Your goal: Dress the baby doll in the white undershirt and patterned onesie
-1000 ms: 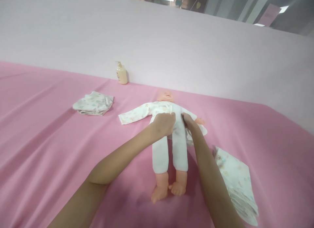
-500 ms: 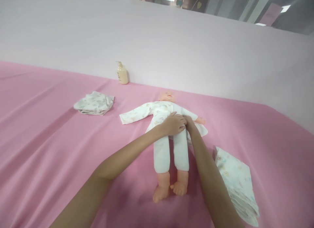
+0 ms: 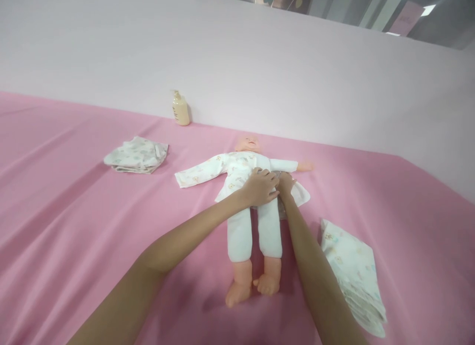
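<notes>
A baby doll [image 3: 249,144] lies on its back on the pink sheet [image 3: 74,226], dressed in a printed white top [image 3: 218,168] and white trousers [image 3: 256,231], bare feet toward me. My left hand [image 3: 260,186] lies across the doll's waist, fingers curled on the cloth at the top of the trousers. My right hand [image 3: 285,182] is right beside it at the doll's right hip, its fingers tucked under the left hand and into the cloth, mostly hidden.
A cream pump bottle [image 3: 180,109] stands at the back by the pale wall. Folded printed cloths [image 3: 136,155] lie left of the doll. A stack of folded printed cloths [image 3: 352,273] lies right of my right forearm.
My left hand slid from the doll's left hip across the waist to meet my right hand. The doll's far arm now lies stretched out to the side.
</notes>
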`<action>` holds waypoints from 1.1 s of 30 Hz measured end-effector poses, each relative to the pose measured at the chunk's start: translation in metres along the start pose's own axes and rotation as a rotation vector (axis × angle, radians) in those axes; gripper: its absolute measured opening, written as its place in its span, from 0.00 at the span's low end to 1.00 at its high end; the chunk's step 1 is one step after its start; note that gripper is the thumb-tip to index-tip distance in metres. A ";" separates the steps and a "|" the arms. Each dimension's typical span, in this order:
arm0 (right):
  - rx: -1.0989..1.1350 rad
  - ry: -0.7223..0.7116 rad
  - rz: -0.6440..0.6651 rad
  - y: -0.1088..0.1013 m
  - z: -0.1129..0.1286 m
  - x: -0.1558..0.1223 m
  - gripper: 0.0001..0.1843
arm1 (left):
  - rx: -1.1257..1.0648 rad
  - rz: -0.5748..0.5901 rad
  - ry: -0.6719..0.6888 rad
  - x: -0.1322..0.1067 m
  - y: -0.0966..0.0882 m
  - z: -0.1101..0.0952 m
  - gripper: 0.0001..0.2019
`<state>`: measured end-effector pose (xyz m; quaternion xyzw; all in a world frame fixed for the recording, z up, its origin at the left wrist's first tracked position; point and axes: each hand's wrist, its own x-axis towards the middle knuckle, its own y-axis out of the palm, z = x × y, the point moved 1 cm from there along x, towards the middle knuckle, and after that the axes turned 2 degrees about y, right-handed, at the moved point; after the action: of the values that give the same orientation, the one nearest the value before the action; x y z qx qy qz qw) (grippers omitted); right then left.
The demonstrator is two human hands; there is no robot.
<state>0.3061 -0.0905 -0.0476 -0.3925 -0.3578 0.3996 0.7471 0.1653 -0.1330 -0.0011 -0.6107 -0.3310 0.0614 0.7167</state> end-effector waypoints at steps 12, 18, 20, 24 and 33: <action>0.173 0.189 -0.109 -0.029 -0.024 0.014 0.10 | 0.047 -0.031 -0.051 0.000 0.001 -0.001 0.14; 0.286 0.269 -0.264 -0.045 -0.037 0.024 0.22 | 0.116 -0.051 -0.092 -0.001 0.000 -0.001 0.14; 0.391 0.246 -0.307 -0.048 -0.034 0.025 0.28 | 0.127 -0.042 -0.116 0.000 0.002 -0.001 0.13; 0.458 0.044 -0.324 -0.058 -0.020 0.022 0.31 | 0.138 -0.031 -0.203 0.016 0.004 -0.005 0.11; 0.383 -0.051 -0.266 -0.083 -0.001 0.021 0.18 | -0.051 -0.179 -0.144 0.089 0.001 0.016 0.23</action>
<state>0.3421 -0.1035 0.0289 -0.1826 -0.3430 0.3680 0.8447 0.2256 -0.0760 0.0343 -0.5908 -0.4362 0.0326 0.6780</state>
